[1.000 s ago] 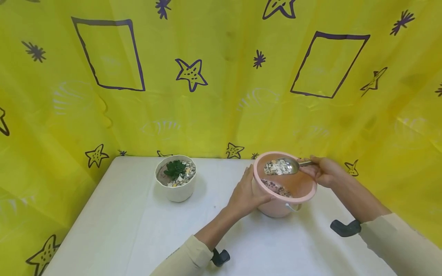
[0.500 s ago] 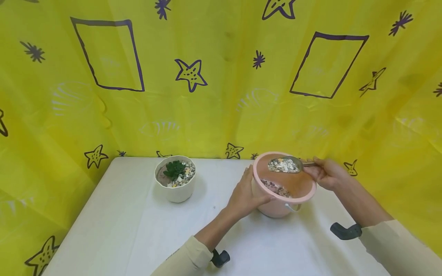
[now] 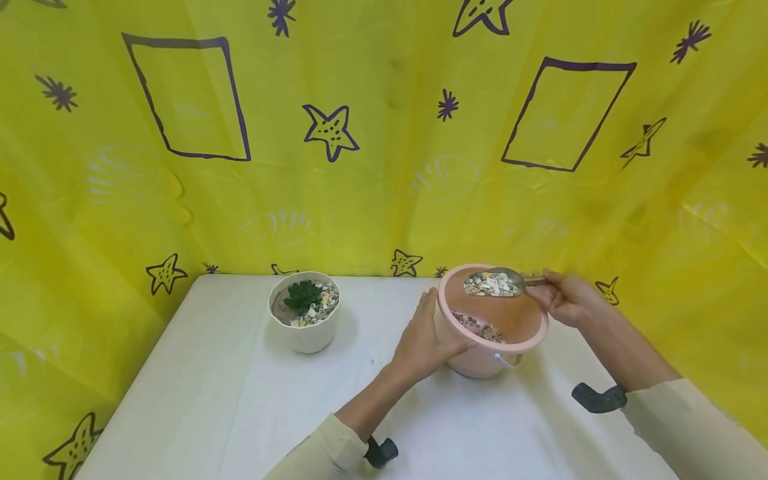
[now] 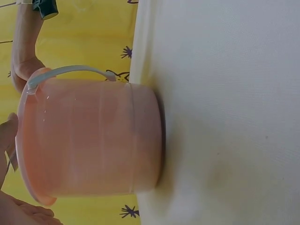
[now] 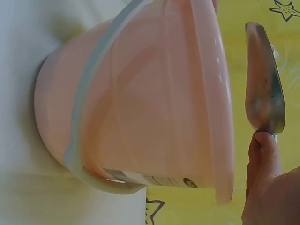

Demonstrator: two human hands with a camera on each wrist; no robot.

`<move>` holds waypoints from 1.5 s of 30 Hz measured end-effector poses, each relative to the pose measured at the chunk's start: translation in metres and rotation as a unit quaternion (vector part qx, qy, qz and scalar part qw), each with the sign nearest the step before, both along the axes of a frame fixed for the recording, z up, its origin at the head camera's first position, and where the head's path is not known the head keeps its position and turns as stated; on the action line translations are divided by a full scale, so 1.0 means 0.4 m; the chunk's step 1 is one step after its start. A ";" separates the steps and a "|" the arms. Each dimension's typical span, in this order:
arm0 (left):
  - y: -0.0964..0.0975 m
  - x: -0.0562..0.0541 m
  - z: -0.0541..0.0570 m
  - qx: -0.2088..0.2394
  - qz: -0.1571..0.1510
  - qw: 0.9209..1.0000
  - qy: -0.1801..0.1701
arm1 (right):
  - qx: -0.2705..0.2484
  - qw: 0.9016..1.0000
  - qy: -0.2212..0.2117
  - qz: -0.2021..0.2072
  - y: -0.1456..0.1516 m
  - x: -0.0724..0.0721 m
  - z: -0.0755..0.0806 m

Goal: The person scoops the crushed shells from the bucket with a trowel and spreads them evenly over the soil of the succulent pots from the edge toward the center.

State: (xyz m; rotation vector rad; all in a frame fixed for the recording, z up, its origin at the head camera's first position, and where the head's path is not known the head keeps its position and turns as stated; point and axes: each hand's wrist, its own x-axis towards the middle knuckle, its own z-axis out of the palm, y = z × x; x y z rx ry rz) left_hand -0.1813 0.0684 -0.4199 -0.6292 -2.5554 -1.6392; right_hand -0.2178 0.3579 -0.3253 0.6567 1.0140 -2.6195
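Note:
My left hand (image 3: 423, 343) grips the left side of a pink plastic bucket (image 3: 477, 367), its thumb over the near rim. The bucket stands on the table with a layer of small gravel (image 3: 478, 327) inside. With thumb and fingers my right hand (image 3: 565, 301) holds a metal scoop (image 3: 516, 280) by its handle. Pale mixed pebbles (image 3: 491, 285) lie heaped in the scoop. In the right wrist view the scoop (image 5: 266, 89) hovers above the bucket's rim, apart from it. The bucket's handle (image 4: 70, 69) hangs down along its side.
A white pot (image 3: 310, 339) with a green succulent (image 3: 303, 295) stands left of the bucket; pebbles cover part of its top. Both rest on a white-covered table (image 3: 288, 420). A yellow curtain (image 3: 372, 200) with drawn stars hangs behind the table's far edge.
Over the last second the loaded scoop has shifted slightly right and up and turned more level above the bucket. My left hand and the bucket have stayed put.

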 end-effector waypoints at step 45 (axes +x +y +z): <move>-0.290 0.063 0.070 -0.018 0.283 0.954 0.099 | 0.063 0.995 0.013 0.076 -0.321 -0.167 0.071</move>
